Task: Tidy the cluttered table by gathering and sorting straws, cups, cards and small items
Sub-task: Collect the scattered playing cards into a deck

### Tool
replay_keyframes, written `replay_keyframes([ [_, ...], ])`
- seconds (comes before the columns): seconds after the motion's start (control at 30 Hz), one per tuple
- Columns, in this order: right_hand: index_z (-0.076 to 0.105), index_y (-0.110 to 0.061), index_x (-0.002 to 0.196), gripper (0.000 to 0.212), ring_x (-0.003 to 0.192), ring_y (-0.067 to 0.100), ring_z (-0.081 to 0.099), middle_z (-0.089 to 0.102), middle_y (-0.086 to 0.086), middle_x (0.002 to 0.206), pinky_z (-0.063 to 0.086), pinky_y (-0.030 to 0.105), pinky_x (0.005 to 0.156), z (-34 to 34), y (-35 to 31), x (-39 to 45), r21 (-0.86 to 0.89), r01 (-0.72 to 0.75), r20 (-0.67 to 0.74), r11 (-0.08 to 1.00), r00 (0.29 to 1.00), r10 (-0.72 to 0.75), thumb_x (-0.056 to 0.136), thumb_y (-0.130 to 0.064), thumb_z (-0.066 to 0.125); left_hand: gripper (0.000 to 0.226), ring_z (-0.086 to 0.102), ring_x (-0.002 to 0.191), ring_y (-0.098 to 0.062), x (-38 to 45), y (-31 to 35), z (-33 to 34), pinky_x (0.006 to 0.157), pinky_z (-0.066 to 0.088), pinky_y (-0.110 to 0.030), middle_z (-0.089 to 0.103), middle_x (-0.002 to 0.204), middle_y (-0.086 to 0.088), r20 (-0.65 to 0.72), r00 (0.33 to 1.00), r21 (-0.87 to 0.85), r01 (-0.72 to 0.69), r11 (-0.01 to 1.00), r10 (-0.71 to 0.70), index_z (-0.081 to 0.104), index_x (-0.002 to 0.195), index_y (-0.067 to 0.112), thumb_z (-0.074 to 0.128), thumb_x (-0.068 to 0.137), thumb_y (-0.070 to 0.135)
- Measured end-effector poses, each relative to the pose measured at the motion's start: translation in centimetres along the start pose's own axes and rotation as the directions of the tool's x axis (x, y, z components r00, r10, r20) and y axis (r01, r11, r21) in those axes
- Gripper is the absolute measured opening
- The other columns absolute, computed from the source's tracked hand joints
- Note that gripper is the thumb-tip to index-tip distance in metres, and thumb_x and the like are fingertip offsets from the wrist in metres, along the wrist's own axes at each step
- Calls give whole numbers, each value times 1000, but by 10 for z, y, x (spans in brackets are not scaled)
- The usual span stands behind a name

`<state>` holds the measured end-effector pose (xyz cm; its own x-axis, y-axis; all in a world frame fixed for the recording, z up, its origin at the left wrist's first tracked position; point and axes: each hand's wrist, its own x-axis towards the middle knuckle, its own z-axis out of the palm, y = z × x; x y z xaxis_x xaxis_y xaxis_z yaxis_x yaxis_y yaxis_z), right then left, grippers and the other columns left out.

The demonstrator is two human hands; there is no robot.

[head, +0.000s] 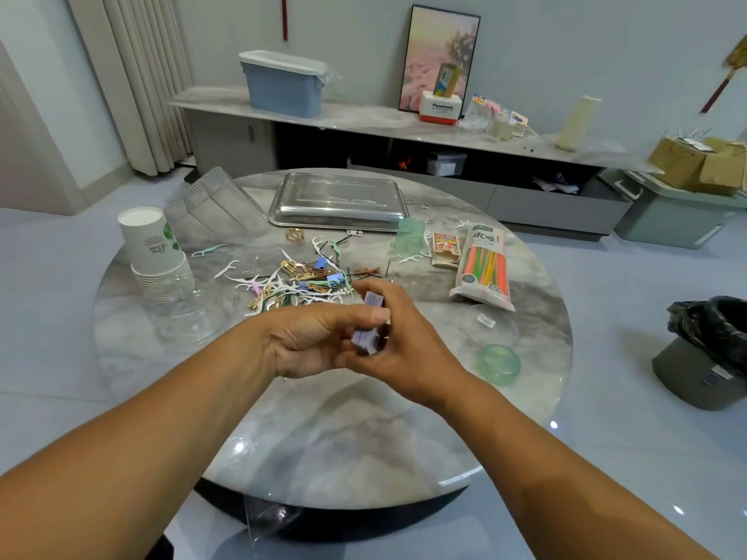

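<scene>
**Marble tabletop, both hands holding one deck of cards**

Grey marble is forming the round tabletop (404,438), and its near half is lying bare up to the dark front edge. Above the middle, the left hand (311,341) and the right hand (404,345) are meeting around a deck of cards (370,329). The fingers of both hands are curling closely round the deck, the left thumb lying over its top, and the deck is staying lifted off the stone.

Just behind the hands, a pile of small items (295,280), floss picks and clips, is spreading across the centre. A bag of straws (483,266) is lying to the right, near the edge, with a small card box (444,246) beside it. A green lid (498,363) is resting close to the right rim. A green cup (410,236) is standing in front of the metal tray (337,202) at the far edge. A stack of paper cups (155,252) is standing at the left rim, with clear plastic cups (214,208) lying behind it.
</scene>
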<state>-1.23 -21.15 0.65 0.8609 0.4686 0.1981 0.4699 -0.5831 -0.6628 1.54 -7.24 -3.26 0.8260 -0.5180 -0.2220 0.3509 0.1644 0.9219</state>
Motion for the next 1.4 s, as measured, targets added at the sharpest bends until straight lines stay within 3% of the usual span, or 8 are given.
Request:
replay_keyframes([
  [0.1, 52, -27, 129, 62, 106, 15, 61, 63, -6, 117, 53, 40, 90, -1, 35, -5, 58, -73, 42, 996, 997, 71, 78, -18, 86, 67, 68, 95, -19, -11, 12, -10, 85, 55, -31, 71, 107, -11, 46, 995, -85, 90, 992, -86, 78, 100, 13, 102, 42, 35],
  [0.23, 54, -40, 117, 55, 97, 8, 64, 67, -17, 106, 57, 41, 81, 0, 41, -2, 128, -23, -4, 991, 1000, 24, 70, -42, 84, 64, 66, 97, -19, -9, 8, -6, 83, 57, -29, 70, 110, -10, 86, 986, -156, 156, 975, -144, 79, 102, 15, 102, 47, 39],
  [0.4, 39, -31, 150, 92, 125, 11, 58, 61, -3, 137, 50, 38, 107, -19, 48, 4, 366, -217, 276, 905, 954, 117, 75, -12, 89, 74, 71, 97, -21, 0, 8, 1, 80, 60, -29, 71, 113, -13, -88, 996, -91, 28, 995, -36, 74, 116, 10, 99, 52, 35],
  [0.53, 30, -40, 155, 93, 136, 19, 53, 59, -5, 144, 37, 53, 115, -52, 62, 5, 642, -492, 532, 588, 838, 120, 80, -20, 81, 127, 73, 103, -17, 8, 8, 1, 77, 58, -27, 68, 125, -5, -287, 946, 116, -125, 985, 154, 26, 157, 38, 97, 53, 22],
  [0.7, 35, -43, 153, 90, 124, 35, 63, 59, 7, 144, 47, 60, 105, -59, 71, 8, 723, -490, 471, 487, 865, 172, 81, -22, 83, 129, 65, 114, 0, 12, -1, 11, 86, 60, -32, 67, 119, 23, -216, 920, 346, -240, 907, 326, 20, 144, 69, 101, 52, 29],
  [0.8, 51, -36, 145, 77, 121, 37, 61, 61, 13, 139, 54, 59, 95, -56, 69, 11, 793, -499, 474, 351, 866, 160, 78, -28, 87, 128, 56, 123, 9, 16, -3, 18, 89, 49, -11, 64, 128, 24, -198, 887, 424, -306, 853, 417, 15, 148, 65, 99, 60, 25],
  [0.97, 69, -17, 125, 61, 110, 39, 68, 68, 24, 118, 57, 53, 88, -61, 68, 16, 744, -630, 567, 223, 771, 289, 73, -42, 90, 128, 44, 133, 11, 21, -3, 21, 90, 47, -8, 55, 138, 21, -171, 832, 512, -382, 769, 527, 17, 151, 60, 98, 61, 19],
  [1.4, 73, -5, 107, 45, 94, 31, 72, 69, 26, 109, 61, 48, 86, -82, 106, 26, 771, -616, 484, 162, 732, 480, 68, -21, 87, 128, 26, 146, 9, 92, 19, 13, 113, 37, -26, 35, 159, 17, 87, 934, 667, -312, 677, 345, 10, 150, 64, 98, 60, 40],
])
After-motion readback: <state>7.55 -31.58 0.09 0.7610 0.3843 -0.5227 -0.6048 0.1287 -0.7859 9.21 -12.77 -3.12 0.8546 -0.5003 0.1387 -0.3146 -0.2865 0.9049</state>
